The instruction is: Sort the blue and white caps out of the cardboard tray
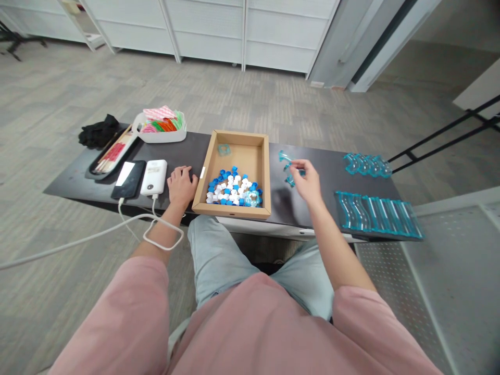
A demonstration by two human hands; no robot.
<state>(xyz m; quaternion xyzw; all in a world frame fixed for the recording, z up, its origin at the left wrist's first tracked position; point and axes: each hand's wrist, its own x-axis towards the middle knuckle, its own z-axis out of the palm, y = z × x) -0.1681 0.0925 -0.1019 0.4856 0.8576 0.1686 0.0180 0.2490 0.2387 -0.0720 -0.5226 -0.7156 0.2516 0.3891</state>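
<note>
On table (187,148), R hand (309,183) pinches teal piece (301,172), L hand (182,185) by box (250,156).

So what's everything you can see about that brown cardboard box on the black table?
The shallow brown cardboard box is open and lidless, lying flat on the black table. Small blue and white blocks are heaped at its near end, with a clear turquoise piece among them and another in the far left corner. A white label sits on its left rim, near the left hand.

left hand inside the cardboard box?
No, the left hand rests on the black table just left of the cardboard box, beside the white power bank.
</note>
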